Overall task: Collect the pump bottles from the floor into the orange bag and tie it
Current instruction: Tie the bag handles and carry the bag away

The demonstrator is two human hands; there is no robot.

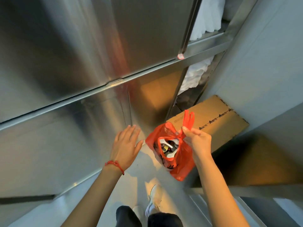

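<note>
The orange bag (pixel 178 161) hangs in the air, held by its knotted handles in my right hand (pixel 197 140). The handle ends stick up above my fingers. Through a gap under the knot I see pump bottles (pixel 169 149) inside, with white pump heads on top. My left hand (pixel 125 143) is to the left of the bag, fingers spread, holding nothing, close to the steel cabinet front. No bottles show on the floor.
A tall stainless steel cabinet (pixel 82 63) fills the left and top. A flat cardboard box (pixel 218 122) lies on the floor behind the bag. White folded cloth (pixel 206 18) sits on shelves at upper right. My white shoe (pixel 155 200) is below.
</note>
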